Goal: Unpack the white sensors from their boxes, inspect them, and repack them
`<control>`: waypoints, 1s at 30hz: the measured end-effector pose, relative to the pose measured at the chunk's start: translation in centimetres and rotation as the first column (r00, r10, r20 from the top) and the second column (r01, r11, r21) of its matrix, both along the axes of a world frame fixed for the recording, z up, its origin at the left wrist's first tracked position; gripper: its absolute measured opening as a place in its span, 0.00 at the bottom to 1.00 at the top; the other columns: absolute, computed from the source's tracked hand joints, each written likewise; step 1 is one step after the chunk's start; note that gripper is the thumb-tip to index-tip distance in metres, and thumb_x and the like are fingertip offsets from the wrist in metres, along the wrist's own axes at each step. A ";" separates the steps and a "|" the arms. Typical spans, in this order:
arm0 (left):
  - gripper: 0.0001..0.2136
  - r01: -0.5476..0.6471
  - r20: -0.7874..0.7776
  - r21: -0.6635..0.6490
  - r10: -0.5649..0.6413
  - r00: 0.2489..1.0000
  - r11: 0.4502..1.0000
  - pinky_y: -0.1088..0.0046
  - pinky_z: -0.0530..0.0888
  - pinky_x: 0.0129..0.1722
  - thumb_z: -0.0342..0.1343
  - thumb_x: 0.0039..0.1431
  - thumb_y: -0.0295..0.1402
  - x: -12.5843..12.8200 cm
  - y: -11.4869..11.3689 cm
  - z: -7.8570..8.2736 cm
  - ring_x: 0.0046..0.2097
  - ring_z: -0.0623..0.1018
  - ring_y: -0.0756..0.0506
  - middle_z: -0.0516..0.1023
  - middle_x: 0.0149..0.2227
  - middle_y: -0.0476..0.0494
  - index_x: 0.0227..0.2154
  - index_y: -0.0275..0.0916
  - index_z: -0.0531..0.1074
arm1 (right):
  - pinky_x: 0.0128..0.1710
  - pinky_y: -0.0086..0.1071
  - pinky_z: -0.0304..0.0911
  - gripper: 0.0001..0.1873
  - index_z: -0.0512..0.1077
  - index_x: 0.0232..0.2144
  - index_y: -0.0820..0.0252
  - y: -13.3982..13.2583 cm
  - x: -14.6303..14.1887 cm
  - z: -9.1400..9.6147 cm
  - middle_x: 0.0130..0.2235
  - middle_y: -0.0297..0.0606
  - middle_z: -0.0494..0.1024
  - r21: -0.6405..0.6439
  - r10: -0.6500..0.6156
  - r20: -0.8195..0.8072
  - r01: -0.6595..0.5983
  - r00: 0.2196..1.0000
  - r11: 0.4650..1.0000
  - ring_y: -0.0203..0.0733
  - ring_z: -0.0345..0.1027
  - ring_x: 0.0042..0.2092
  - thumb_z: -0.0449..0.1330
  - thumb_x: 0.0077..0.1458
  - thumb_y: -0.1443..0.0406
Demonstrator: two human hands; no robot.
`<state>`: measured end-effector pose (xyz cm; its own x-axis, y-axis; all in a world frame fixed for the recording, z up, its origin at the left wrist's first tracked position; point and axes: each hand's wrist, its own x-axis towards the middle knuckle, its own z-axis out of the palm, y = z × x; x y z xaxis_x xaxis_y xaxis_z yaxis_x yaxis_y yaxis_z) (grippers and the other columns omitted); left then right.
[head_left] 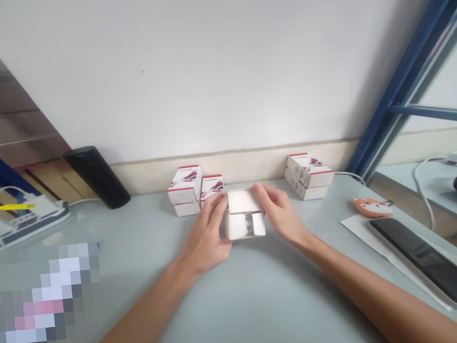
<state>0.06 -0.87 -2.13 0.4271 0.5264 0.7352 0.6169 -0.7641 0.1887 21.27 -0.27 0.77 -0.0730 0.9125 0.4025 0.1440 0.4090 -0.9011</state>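
A small white cardboard box (237,227) is held between my two hands above the middle of the table. Its near end faces me with the flaps apart, and the lid flap stands raised at the top. My left hand (208,233) wraps round the box's left side. On the right, my right hand (278,210) grips the box, with the thumb at the top flap's right edge. Something pale shows in the gap between the end flaps, too blurred to name. Just behind my left hand stand stacked white-and-red printed boxes (185,184).
More printed boxes (309,177) are stacked at the back right. A black cylinder (99,178) and a power strip (27,223) stand at the left. At the right lie a phone (427,260), white paper (357,226) and an orange fox-shaped item (373,207). A wall closes the back.
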 end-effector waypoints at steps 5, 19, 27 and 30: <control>0.39 0.062 0.073 0.274 -0.085 0.994 0.960 0.48 0.72 0.61 0.62 0.49 0.18 0.1 0.3 0.4 0.65 0.66 0.34 0.58 0.63 0.35 0.62 0.52 0.56 | 0.30 0.30 0.64 0.23 0.74 0.42 0.57 0.0 -1.2 -0.2 0.35 0.35 0.77 -0.202 0.089 -0.175 -0.124 0.981 0.972 0.40 0.69 0.33 0.59 0.62 0.45; 0.21 -0.099 -0.026 0.192 0.105 0.994 0.976 0.55 0.72 0.53 0.63 0.61 0.28 -0.4 0.2 2.0 0.56 0.74 0.37 0.72 0.51 0.40 0.54 0.49 0.67 | 0.52 0.45 0.73 0.18 0.67 0.56 0.51 -1.6 -0.9 -0.2 0.56 0.45 0.74 0.346 -0.026 0.291 -0.080 0.956 0.935 0.49 0.72 0.55 0.59 0.65 0.60; 0.31 -0.057 0.223 0.183 0.015 0.975 0.981 0.52 0.74 0.56 0.72 0.53 0.30 0.1 0.6 0.6 0.58 0.78 0.38 0.77 0.54 0.41 0.53 0.48 0.58 | 0.46 0.40 0.74 0.19 0.68 0.56 0.51 -0.5 -0.1 -0.9 0.58 0.44 0.73 0.445 -0.202 0.230 0.081 0.952 0.892 0.45 0.75 0.50 0.50 0.66 0.69; 0.27 -0.080 0.214 0.162 0.044 0.976 0.984 0.54 0.76 0.53 0.70 0.55 0.29 0.1 0.7 0.3 0.56 0.80 0.39 0.79 0.53 0.40 0.51 0.48 0.60 | 0.38 0.37 0.73 0.17 0.75 0.50 0.50 -0.7 0.1 -0.4 0.61 0.43 0.69 0.505 -0.286 0.381 0.061 0.879 0.861 0.46 0.75 0.50 0.51 0.65 0.68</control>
<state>0.14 -0.19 -1.79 0.2251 0.4074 0.8851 0.6243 -0.7577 0.1900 21.37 -1.02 0.42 -0.1983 0.6368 0.7451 0.5774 0.6902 -0.4362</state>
